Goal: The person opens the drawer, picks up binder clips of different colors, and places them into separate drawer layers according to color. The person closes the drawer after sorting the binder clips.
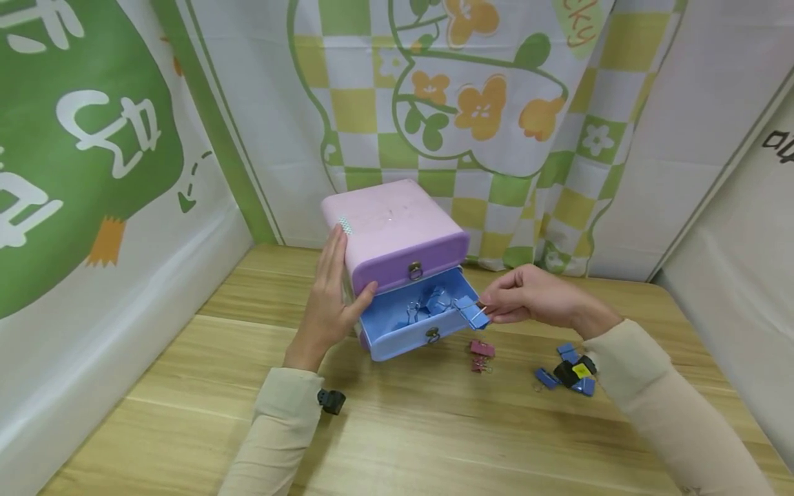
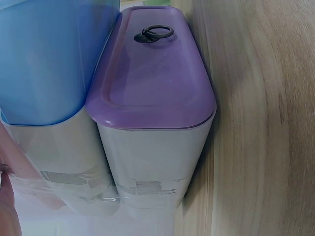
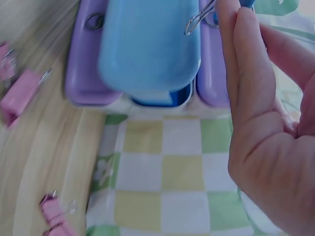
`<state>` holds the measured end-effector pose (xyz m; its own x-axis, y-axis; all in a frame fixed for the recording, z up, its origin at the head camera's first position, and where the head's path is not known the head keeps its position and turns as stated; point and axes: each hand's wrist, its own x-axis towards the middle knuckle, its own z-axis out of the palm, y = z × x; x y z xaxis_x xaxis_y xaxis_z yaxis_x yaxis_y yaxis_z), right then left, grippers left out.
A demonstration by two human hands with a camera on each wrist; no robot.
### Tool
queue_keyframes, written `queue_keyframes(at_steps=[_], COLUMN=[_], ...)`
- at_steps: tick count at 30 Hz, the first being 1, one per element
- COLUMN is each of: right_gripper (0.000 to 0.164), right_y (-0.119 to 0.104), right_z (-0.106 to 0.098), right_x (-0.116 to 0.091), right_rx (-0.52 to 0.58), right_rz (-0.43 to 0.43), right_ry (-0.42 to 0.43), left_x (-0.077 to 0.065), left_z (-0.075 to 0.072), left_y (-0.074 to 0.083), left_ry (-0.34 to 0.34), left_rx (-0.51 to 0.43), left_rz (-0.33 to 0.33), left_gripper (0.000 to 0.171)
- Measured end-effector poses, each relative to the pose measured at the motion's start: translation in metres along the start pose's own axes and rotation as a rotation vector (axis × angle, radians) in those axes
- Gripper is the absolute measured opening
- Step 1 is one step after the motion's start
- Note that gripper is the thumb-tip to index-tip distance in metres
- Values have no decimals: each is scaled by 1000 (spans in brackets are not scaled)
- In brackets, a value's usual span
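Note:
A small drawer box (image 1: pixel 397 213) with a pink top stands on the table. Its blue middle drawer (image 1: pixel 397 344) is pulled out, with several blue binder clips (image 1: pixel 434 301) inside. My left hand (image 1: pixel 331 296) rests along the box's left side, fingers extended and thumb by the purple top drawer (image 1: pixel 409 263). At the blue drawer's right edge, my right hand (image 1: pixel 533 296) pinches a blue binder clip (image 1: pixel 473 313) by its wire handle. In the right wrist view only a bit of that clip shows past the fingertips. The purple bottom drawer (image 2: pixel 152 73) is closed.
Pink binder clips (image 1: pixel 481 349) lie on the wooden table (image 1: pixel 422 427) just right of the drawer. Farther right, below the right forearm, are several blue binder clips (image 1: pixel 547 377). A printed cloth (image 1: pixel 496 207) hangs right behind the box.

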<state>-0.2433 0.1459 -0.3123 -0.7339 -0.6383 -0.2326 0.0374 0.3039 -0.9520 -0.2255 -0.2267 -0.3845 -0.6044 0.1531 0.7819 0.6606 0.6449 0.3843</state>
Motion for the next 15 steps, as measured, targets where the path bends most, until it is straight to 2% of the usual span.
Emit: queue_keyframes(at_steps=[8, 15], right_gripper=[35, 33], right_y=[-24, -35], right_z=[17, 38], right_x=[22, 42], right_rx=[-94, -50], right_rz=[2, -18], right_ry=[32, 16], left_x=[-1, 0], left_z=[0, -1], left_y=[0, -1], left_ry=[-15, -11], left_rx=[0, 7], left_rz=[-12, -5], left_gripper=[91, 91])
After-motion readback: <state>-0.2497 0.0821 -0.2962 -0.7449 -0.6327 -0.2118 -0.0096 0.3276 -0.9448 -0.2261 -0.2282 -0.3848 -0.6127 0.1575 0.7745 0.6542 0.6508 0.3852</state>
